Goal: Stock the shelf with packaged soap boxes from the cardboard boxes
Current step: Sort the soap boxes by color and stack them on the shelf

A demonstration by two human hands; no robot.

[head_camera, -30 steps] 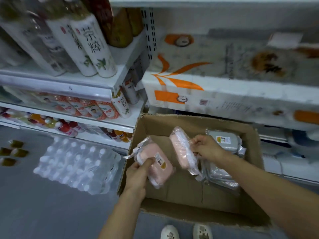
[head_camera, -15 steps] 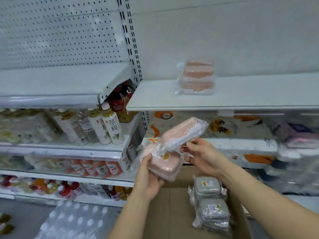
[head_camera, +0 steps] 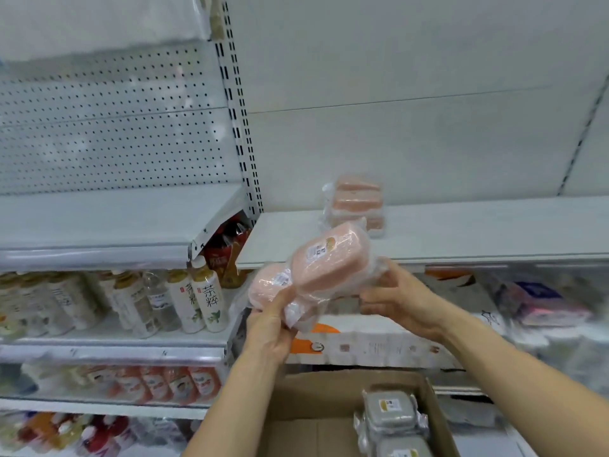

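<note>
Left hand [head_camera: 270, 328] pinches lower pink soap pack [head_camera: 270, 286], right hand [head_camera: 400, 300] pinches upper pack [head_camera: 331, 262], both raised mid-frame, likely bound for white shelf [head_camera: 461, 232] beside pink stack [head_camera: 357, 201].

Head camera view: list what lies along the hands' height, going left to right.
Tea bottles → left hand gripping the lower pink soap pack → upper pink soap pack → right hand holding that pack's end → blurred purple package.
</note>
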